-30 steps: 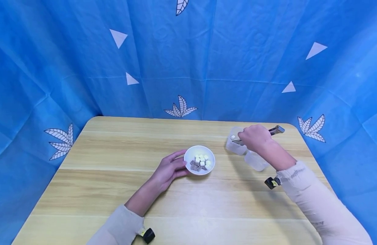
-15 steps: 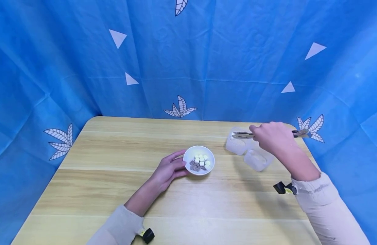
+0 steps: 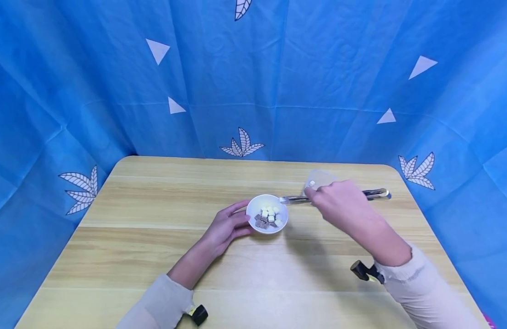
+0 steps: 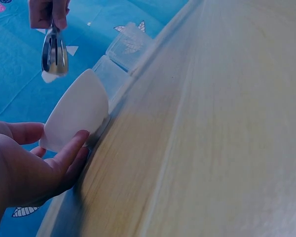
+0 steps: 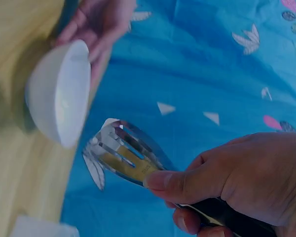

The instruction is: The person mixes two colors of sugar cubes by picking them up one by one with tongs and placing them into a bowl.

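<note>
My left hand (image 3: 223,230) holds the side of a white bowl (image 3: 253,208), its thumb and fingers spread around the wall. Inside the bowl lie several white cubes (image 3: 271,213) and several greyish-brown cubes (image 3: 261,222). My right hand (image 3: 341,201) grips metal tongs (image 5: 130,155) with slotted ends, whose tips reach to the bowl's right rim. A white piece (image 4: 50,77) is pinched at the tips of the tongs. Behind the right hand stands a clear plastic container (image 3: 319,176) with a white cube (image 3: 312,183) in it; the hand hides part of it.
The wooden table (image 3: 154,256) carries everything. A blue curtain (image 3: 204,82) hangs along its back and sides. In the left wrist view, the clear container's two box-like parts (image 4: 130,44) appear beyond the bowl.
My right hand has lifted the tongs from the clear container and brought them left to the bowl's rim, with a white piece at the tips. The left hand and bowl have stayed put.
</note>
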Available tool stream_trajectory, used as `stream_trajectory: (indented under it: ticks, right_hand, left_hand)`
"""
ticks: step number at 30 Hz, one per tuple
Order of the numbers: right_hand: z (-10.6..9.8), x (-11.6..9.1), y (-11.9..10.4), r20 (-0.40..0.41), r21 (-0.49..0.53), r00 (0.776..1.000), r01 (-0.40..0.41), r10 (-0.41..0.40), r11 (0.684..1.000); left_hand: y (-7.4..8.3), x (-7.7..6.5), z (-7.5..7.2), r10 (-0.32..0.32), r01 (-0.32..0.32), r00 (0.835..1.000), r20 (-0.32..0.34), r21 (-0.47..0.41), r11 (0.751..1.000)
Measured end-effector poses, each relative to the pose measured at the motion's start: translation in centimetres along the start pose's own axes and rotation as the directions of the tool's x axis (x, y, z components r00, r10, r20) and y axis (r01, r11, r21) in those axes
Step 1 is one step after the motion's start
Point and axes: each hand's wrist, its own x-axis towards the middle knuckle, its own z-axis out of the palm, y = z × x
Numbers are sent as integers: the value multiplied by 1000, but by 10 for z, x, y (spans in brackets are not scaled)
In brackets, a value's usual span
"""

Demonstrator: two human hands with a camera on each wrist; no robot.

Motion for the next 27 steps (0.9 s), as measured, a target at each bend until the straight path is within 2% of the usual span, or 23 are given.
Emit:
stream_trajectory:
  ticks: [6,9,12,16,20,23,27]
  right_hand:
    - [11,6,-16,-105,-33,992,68,-71,997]
    - [14,8,-17,-110,-33,991,66,-70,997]
    - [18,10,-16,-75,-28,996,51,-53,998]
    - [24,12,-11,27,16,1000,9,-10,1000]
    - [24,8,2,63,95,997,-42,36,995]
    - [19,2,19,70,151,992,-114,105,982]
    - [11,-9,48,107,187,972,-227,210,956]
  left_hand:
    - [0,0,0,-9,9,1000,7,11,1000]
    - [0,0,0,-9,9,1000,5,14,1000]
    - [1,0,0,-2,2,1000,-1,13,1000]
    - [1,0,0,-2,2,1000,0,10,1000]
    - [0,0,0,-6,6,1000,1,11,1000]
    - [0,0,0,-2,2,1000,0,12,1000]
    - [0,0,0,-2,2,1000,-2,13,1000]
